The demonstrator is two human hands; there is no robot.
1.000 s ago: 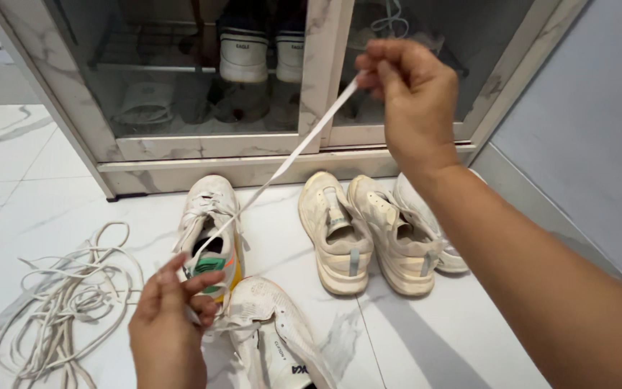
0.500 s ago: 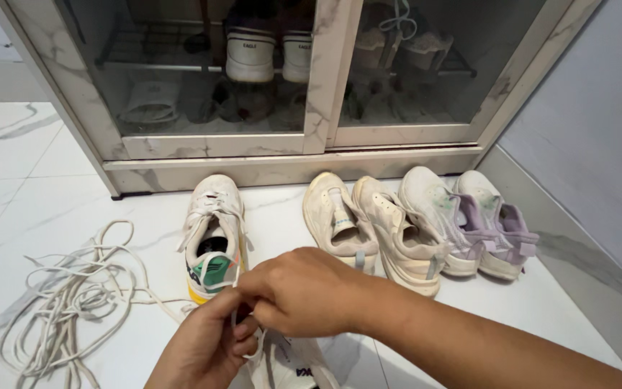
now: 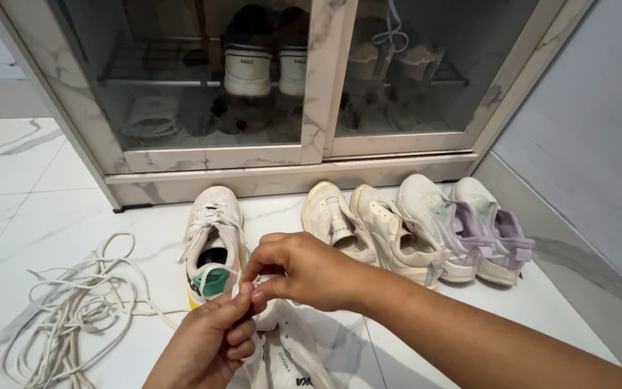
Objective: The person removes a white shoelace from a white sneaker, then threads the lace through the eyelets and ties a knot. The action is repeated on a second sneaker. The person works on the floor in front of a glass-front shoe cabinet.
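Just both hands, left hand (image 3: 206, 346) and right hand (image 3: 304, 272), pinching white lace (image 3: 245, 290) above white sneaker (image 3: 286, 353).

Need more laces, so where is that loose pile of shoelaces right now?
The pile of shoelaces lies on the white floor at the lower left of the head view, left of the white sneaker with the green heel.

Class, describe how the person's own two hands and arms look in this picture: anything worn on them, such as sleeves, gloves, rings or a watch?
Both hands are bare: the left hand and the right hand wear no gloves. No ring shows on the visible fingers. The right forearm is uncovered to the picture's edge, with no sleeve, watch or band in sight. Little of the left arm shows; its wrist is bare too.
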